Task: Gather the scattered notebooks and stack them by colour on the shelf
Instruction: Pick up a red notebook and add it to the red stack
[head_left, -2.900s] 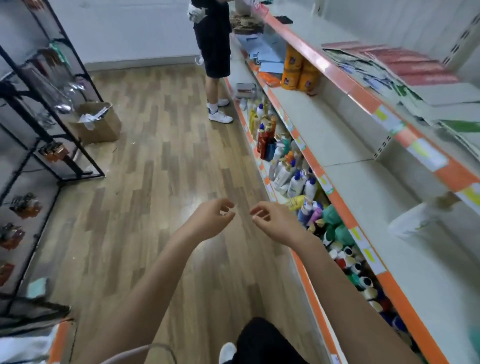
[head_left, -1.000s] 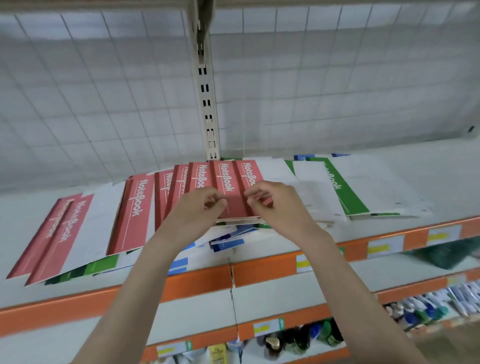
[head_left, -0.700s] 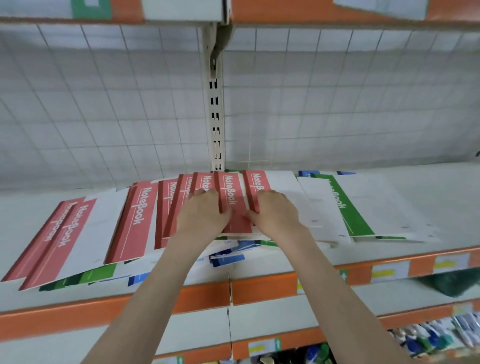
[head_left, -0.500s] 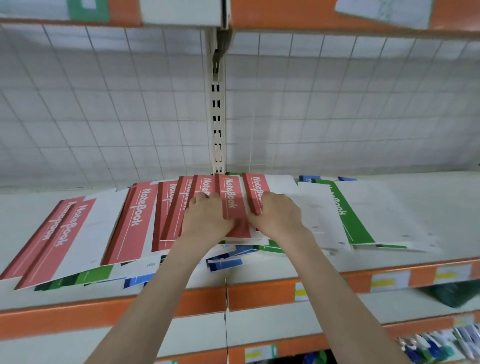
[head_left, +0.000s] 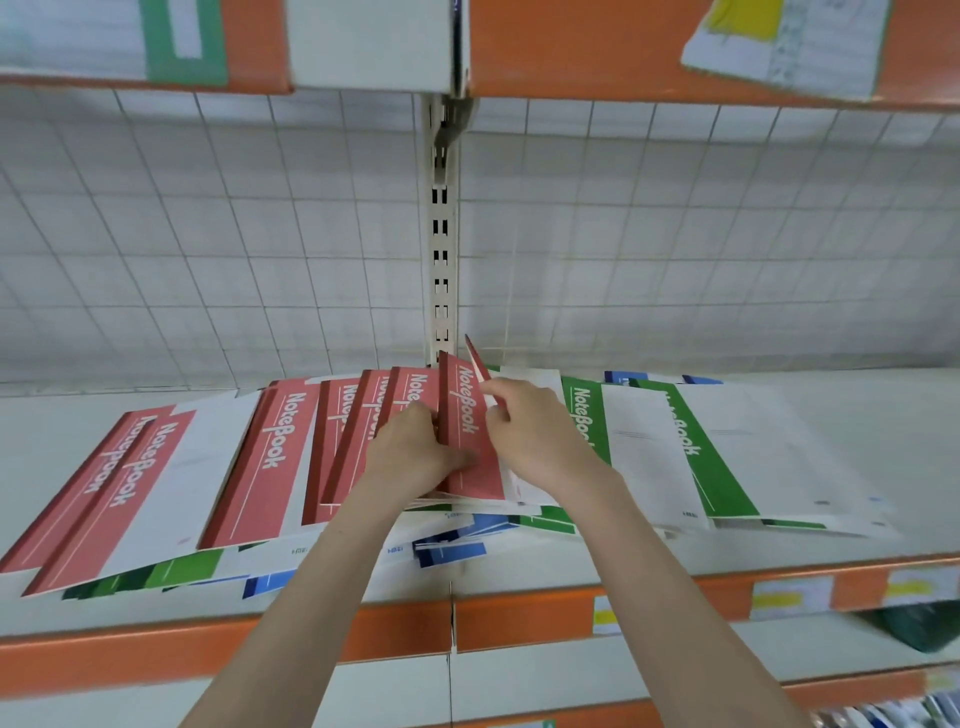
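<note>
Hands (head_left: 470, 441) on red notebooks (head_left: 467, 426)

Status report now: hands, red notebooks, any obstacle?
Left hand and right hand both grip red notebooks, lifting their edges. Green notebooks lie beside, blue ones underneath.

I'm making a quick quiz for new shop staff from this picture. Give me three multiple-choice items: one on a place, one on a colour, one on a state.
1. Where do the green notebooks lie, relative to the hands?
A. to their right
B. to their left
C. on the floor

2. What colour is the shelf's front edge?
A. blue
B. orange
C. black

3. How is the red notebook between the left hand and right hand?
A. lying flat
B. closed in a box
C. tilted up on edge

Answers: 1 A, green bands show right of the right hand; 2 B, orange strip; 3 C, its spine is lifted off the pile.
</note>
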